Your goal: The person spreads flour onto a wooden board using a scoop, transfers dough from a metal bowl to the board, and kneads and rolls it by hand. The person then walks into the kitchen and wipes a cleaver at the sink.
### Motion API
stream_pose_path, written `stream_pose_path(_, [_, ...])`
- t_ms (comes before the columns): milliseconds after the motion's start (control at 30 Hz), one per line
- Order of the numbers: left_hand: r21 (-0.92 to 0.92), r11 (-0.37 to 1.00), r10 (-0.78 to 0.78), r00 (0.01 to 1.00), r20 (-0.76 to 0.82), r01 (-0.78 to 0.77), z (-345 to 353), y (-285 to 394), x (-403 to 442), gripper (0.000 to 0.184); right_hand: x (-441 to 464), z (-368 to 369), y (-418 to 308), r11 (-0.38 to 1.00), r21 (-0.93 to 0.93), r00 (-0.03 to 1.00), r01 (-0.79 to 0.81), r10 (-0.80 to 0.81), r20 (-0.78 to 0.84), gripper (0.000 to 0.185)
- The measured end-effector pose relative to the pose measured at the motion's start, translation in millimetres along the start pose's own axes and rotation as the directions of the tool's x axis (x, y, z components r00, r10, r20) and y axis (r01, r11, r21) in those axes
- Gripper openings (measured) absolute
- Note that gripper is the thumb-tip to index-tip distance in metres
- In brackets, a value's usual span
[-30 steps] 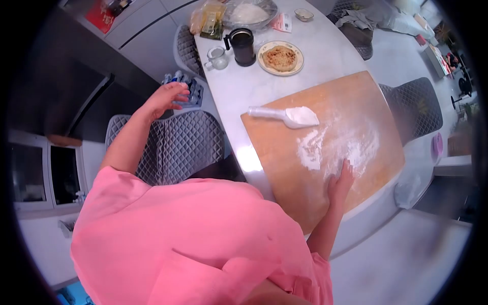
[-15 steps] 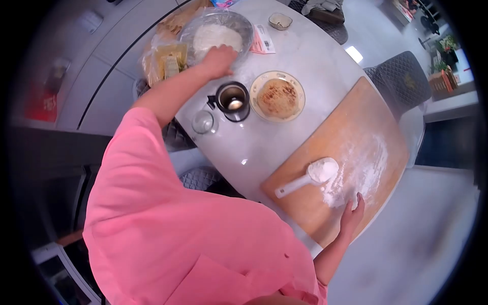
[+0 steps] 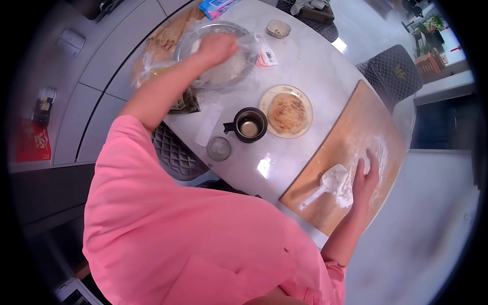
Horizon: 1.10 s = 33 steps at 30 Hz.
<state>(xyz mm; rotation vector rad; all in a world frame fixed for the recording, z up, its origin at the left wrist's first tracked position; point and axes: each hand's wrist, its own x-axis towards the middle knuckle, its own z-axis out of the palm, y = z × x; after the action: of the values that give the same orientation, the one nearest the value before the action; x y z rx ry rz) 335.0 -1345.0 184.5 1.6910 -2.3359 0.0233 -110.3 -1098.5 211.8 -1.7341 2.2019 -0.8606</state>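
My left hand (image 3: 217,49) is closed over a metal bowl (image 3: 179,55) at the far left of the table. Clear plastic film (image 3: 247,44) lies over and around the bowl, bunched by my fingers, and pale dough (image 3: 231,70) shows beneath. My right hand (image 3: 367,178) rests on the floured wooden board (image 3: 325,157), its thumb and fingers curved around a small white lump (image 3: 367,165) that looks like dough. Beside that hand lies a white scoop (image 3: 314,196) with flour (image 3: 334,178) in its bowl.
A plate (image 3: 264,107) holds a browned flatbread (image 3: 288,113). Near it stand a dark mug-like pot (image 3: 250,125) and a glass jar (image 3: 219,149). Bags (image 3: 152,75) lie by the metal bowl. A small dish (image 3: 278,29) and a wipes pack (image 3: 216,7) sit farther back. A quilted chair (image 3: 391,76) stands behind the board.
My left hand has lifted and closed above the bowl, with plastic film now around it. My right hand has moved farther up the board into the flour. The camera view has shifted.
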Motion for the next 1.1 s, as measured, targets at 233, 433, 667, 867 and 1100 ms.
stream_pose_path(233, [-0.018, 0.969, -0.245, 0.937, -0.248, 0.248, -51, -76, -79, 0.020, 72, 78, -66, 0.946, 0.158, 0.949, 0.283, -0.300, 0.097, 0.030])
stream_pose_path(433, [0.181, 0.763, -0.588, 0.782, -0.206, 0.621, -55, -169, -129, 0.025, 125, 167, -133, 0.911, 0.325, 0.890, 0.253, -0.351, 0.291, 0.030])
stream_pose_path(667, [-0.145, 0.654, -0.754, 0.656, -0.038, 0.743, 14, -307, -227, 0.027, 163, 273, -192, 0.829, 0.497, 0.768, 0.256, -0.486, 0.416, 0.038])
stream_pose_path(867, [-0.619, 0.103, -0.912, 0.322, 0.253, 0.778, 7, -265, -252, 0.034, 168, 322, -188, 0.944, 0.306, 0.927, 0.121, -0.218, 0.305, 0.053])
stream_pose_path(1100, [-0.849, 0.113, -0.937, 0.339, 0.081, 0.516, -57, -162, -203, 0.043, 177, 326, -183, 0.936, 0.186, 0.700, -0.298, 0.081, 0.710, 0.055])
